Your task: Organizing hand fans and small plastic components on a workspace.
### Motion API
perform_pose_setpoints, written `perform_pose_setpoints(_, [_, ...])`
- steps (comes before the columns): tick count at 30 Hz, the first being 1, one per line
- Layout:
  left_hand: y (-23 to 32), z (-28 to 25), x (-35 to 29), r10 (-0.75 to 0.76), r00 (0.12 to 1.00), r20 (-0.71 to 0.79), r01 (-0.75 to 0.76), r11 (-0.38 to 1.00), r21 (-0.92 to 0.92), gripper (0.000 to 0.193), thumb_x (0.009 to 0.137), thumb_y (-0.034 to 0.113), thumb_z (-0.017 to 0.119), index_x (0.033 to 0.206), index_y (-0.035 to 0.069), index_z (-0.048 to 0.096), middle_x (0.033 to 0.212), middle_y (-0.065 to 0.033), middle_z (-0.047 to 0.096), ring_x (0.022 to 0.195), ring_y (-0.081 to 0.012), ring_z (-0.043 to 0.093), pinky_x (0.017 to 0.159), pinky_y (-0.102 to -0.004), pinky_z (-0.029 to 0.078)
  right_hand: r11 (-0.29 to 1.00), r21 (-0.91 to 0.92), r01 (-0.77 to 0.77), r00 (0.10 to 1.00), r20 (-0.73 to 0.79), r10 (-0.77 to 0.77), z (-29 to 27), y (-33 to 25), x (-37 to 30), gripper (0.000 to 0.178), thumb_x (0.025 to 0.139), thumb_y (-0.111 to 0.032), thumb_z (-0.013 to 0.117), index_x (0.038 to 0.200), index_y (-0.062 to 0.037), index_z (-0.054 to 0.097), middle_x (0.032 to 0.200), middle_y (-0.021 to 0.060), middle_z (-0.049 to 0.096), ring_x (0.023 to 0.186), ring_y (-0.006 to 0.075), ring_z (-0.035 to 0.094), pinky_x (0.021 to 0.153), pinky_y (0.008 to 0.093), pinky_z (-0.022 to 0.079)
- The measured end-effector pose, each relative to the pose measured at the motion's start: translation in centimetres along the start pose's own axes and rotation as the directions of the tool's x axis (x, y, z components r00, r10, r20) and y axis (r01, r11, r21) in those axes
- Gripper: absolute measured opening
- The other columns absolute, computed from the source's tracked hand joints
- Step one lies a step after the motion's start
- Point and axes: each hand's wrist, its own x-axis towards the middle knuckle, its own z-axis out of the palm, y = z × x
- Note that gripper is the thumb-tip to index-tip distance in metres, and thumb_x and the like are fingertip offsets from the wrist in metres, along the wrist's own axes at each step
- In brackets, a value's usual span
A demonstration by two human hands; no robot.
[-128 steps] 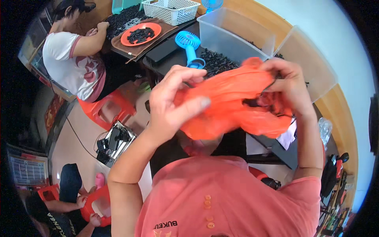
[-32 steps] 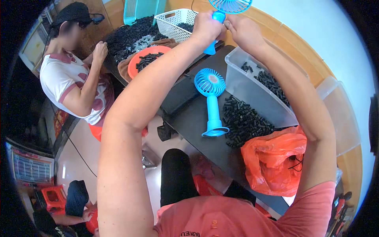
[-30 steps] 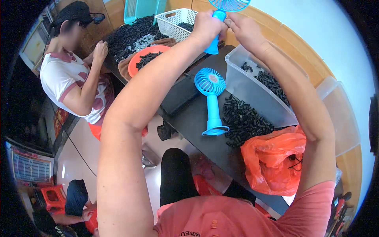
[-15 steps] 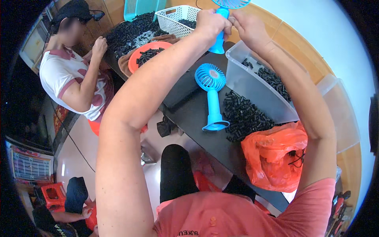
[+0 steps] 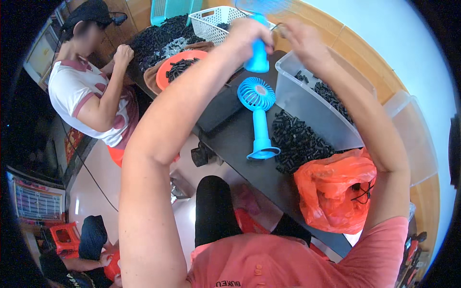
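Up at the top middle, my left hand (image 5: 249,37) is closed around the handle of a blue handheld fan (image 5: 259,58). The fan's round head is smeared by motion at the upper edge. To the right of it, my right hand (image 5: 303,44) is blurred, with its fingers pinched together on what looks like a thin dark cord (image 5: 276,26). A gap separates this hand from the fan. A second blue handheld fan (image 5: 260,127) stands on the dark table (image 5: 230,151) below my hands, with its slotted round head up and its flared base toward me.
Right of the standing fan lie a heap of small black parts (image 5: 298,144), a clear plastic bin (image 5: 317,113) and a red plastic bag (image 5: 331,192). Farther back are an orange bowl (image 5: 163,72) and a white basket (image 5: 206,24). A co-worker (image 5: 91,91) sits at left; another person (image 5: 86,264) is lower left.
My left hand has lowered the held fan slightly and brought it left. My right hand has come away from it to the right, opening a gap between them.
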Motion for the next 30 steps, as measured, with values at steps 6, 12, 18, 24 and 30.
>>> perform_pose_setpoints(6, [3.8, -7.3, -0.8, 0.112, 0.977, -0.182, -0.122, 0.992, -0.043, 0.026, 0.057, -0.01, 0.063, 0.08, -0.003, 0.054, 0.072, -0.0161, 0.058, 0.056, -0.0324, 0.062, 0.058, -0.0471, 0.055, 0.771, 0.243, -0.588, 0.806, 0.246, 0.538, -4.1, 2.5, -2.0, 0.036, 0.09, -0.034, 0.054, 0.093, 0.0007, 0.063, 0.082, 0.0171, 0.065, 0.073, 0.0321, 0.062, 0.068, 0.0416, 0.048])
perform_pose_setpoints(12, [3.4, -3.3, -3.6, 0.038, 0.998, 0.045, -0.04, 0.997, 0.063, 0.03, 0.061, -0.006, 0.063, 0.088, 0.002, 0.053, 0.076, -0.0114, 0.057, 0.06, -0.0265, 0.059, 0.064, -0.0414, 0.052, 0.944, 0.018, -0.329, 0.859, 0.42, 0.292, 0.9, 0.5, 0.1, 0.024, 0.085, -0.02, 0.061, 0.102, -0.0038, 0.066, 0.083, 0.0115, 0.067, 0.078, 0.0228, 0.064, 0.073, 0.0334, 0.049])
perform_pose_setpoints(18, [2.9, -2.1, -6.7, 0.03, 0.991, 0.127, -0.045, 0.992, 0.12, 0.051, 0.057, -0.003, 0.054, 0.107, -0.004, 0.049, 0.082, -0.0115, 0.057, 0.068, -0.0267, 0.061, 0.072, -0.0415, 0.052, 0.938, 0.123, -0.325, 0.88, 0.403, 0.252, -1.3, -1.3, -1.2, 0.023, 0.082, -0.017, 0.063, 0.102, -0.0077, 0.068, 0.092, 0.0139, 0.068, 0.088, 0.0265, 0.065, 0.079, 0.0356, 0.05])
perform_pose_setpoints(24, [3.6, 1.2, -8.8, 0.028, 0.994, -0.103, -0.04, 0.992, -0.121, 0.021, 0.065, 0.0, 0.055, 0.085, -0.001, 0.058, 0.075, -0.0108, 0.059, 0.059, -0.0257, 0.055, 0.055, -0.0353, 0.047, 0.78, 0.419, -0.464, 0.863, 0.414, 0.291, -8.5, -6.3, -1.1, 0.029, 0.083, -0.022, 0.065, 0.105, -0.0045, 0.07, 0.088, 0.0157, 0.07, 0.074, 0.0206, 0.063, 0.069, 0.0332, 0.051])
perform_pose_setpoints(30, [6.5, 10.5, -12.2, -0.14, 0.99, 0.017, 0.14, 0.961, -0.239, 0.046, 0.058, 0.005, 0.05, 0.103, -0.007, 0.049, 0.087, -0.0192, 0.058, 0.079, -0.0359, 0.058, 0.079, -0.0479, 0.049, 0.667, 0.569, -0.481, 0.876, 0.284, 0.39, -13.0, -8.9, -2.0, 0.027, 0.077, -0.012, 0.067, 0.102, -0.0024, 0.071, 0.083, 0.0093, 0.068, 0.058, 0.0174, 0.057, 0.056, 0.0311, 0.048])
